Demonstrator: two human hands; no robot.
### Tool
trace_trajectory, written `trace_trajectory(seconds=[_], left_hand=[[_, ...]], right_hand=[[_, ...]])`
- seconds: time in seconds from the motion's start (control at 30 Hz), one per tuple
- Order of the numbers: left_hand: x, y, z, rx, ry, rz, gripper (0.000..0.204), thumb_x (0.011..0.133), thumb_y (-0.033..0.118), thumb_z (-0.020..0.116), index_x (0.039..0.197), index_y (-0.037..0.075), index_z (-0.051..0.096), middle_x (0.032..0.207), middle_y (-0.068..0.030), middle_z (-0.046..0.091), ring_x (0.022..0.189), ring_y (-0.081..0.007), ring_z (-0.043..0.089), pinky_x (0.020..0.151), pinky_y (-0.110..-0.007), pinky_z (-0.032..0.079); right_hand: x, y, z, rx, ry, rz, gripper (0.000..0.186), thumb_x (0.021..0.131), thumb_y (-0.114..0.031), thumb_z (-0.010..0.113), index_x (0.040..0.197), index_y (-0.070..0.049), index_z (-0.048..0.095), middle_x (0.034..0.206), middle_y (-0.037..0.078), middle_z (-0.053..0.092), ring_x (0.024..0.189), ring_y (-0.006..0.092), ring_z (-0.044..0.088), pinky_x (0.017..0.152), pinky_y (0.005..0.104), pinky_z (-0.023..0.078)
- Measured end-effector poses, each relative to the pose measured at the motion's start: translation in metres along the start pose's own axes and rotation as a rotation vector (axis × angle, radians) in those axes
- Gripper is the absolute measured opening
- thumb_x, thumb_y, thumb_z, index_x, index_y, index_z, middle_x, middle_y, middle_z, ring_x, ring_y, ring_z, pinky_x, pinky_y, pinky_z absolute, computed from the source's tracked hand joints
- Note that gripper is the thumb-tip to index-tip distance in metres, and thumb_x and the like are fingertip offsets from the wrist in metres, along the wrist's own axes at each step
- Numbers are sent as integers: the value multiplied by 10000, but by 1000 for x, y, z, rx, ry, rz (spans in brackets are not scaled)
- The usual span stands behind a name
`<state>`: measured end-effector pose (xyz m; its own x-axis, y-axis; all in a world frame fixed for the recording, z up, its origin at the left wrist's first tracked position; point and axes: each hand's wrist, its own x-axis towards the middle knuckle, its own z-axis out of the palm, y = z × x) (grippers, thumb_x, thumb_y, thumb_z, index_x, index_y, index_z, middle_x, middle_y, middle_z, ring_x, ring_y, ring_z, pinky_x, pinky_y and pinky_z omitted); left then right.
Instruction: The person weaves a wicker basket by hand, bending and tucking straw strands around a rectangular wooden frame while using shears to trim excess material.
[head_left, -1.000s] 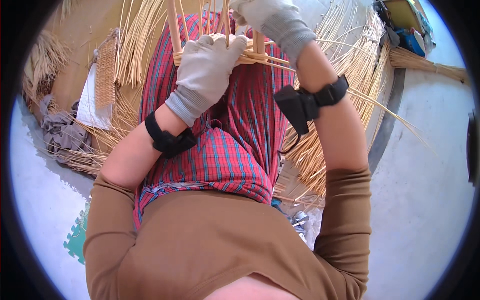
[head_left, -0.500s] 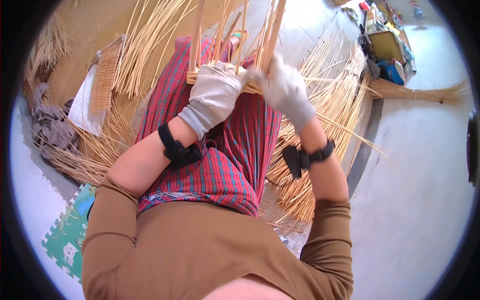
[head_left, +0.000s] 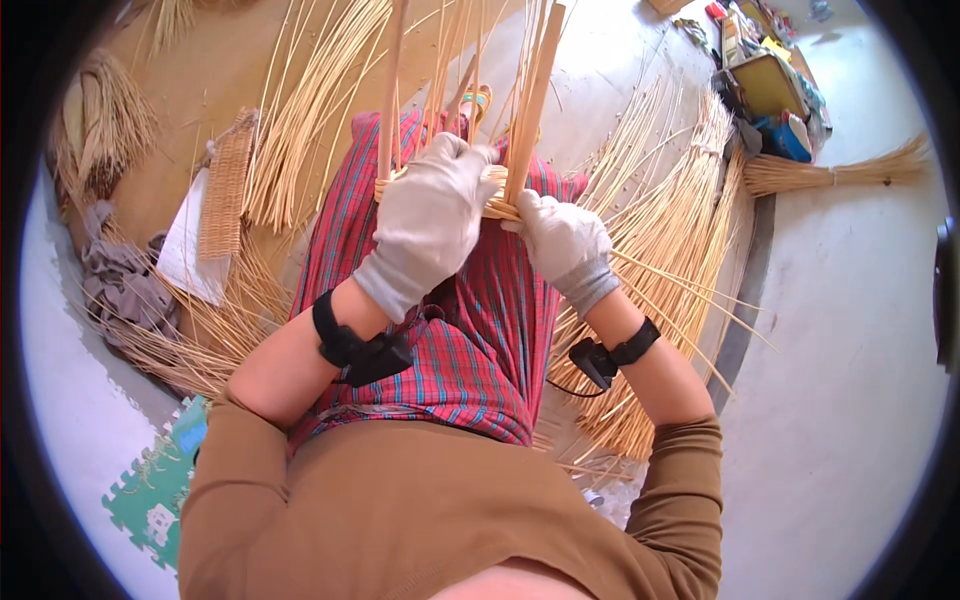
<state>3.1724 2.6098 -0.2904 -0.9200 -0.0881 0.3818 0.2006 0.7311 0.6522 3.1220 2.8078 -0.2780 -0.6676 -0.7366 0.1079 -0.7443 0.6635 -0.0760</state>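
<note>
Brought the right hand (head_left: 565, 240) down from the upper part of the thick stake (head_left: 540, 90) to the corner of the frame (head_left: 500, 208) since half a second earlier. Held the frame over the thighs, stakes rising away from the body. Clamped the left hand (head_left: 430, 215) over the woven side, and closed the right fingertips at the foot of the thick stake; could not tell whether on stake or weave. Kept both hands near each other but apart. Trailed strands (head_left: 690, 288) from the right hand out over the straw bundle (head_left: 640, 400). Wore pale gloves, black wrist straps (head_left: 635, 343) and plaid trousers (head_left: 460, 380).

Saw the white sheet (head_left: 192, 255) beside the woven panel (head_left: 225, 190), too small for reading any marks; found the boxes (head_left: 770, 85) at upper right likewise too small to read.

Traced jagged edges along the green mat (head_left: 145, 500) at lower left, and a dark floor strip (head_left: 745, 320) past the straw bundle's right side. Found pale floor (head_left: 830, 400) spreading wide beyond that strip, with a second bundle (head_left: 840, 178) lying across its upper part. Noted reeds (head_left: 310, 100) left of the frame, and grey cloth (head_left: 130, 275) near the sheet.
</note>
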Motion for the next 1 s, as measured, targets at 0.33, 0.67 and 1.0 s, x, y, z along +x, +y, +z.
trace_trajectory(seconds=[0.33, 0.67, 1.0], left_hand=[[22, 0, 22, -413, -390, -439, 374, 1028, 398, 662, 1052, 31, 732, 725, -122, 647, 616, -237, 635, 631, -376, 520], [23, -8, 1, -664, -637, -410, 465, 949, 94, 756, 1358, -16, 565, 969, -95, 746, 828, -183, 723, 765, -327, 607], [10, -2, 12, -619, -509, -352, 403, 941, -42, 701, 1327, -12, 590, 1143, -100, 695, 1124, -178, 672, 1000, -321, 560]], right_hand=[[-2, 11, -19, 189, -74, -50, 123, 971, -222, 645, 931, -105, 638, 677, 103, 663, 654, 328, 704, 589, 472, 550], [-5, 79, -3, 879, -398, 133, 495, 892, -216, 801, 1367, -133, 687, 1341, 142, 678, 1079, 250, 710, 945, 362, 574], [71, 92, 64, 562, 16, -6, 1570, 422, -495, 1021, 1666, -88, 155, 1678, 284, 227, 1572, 439, 202, 1271, 480, 276]])
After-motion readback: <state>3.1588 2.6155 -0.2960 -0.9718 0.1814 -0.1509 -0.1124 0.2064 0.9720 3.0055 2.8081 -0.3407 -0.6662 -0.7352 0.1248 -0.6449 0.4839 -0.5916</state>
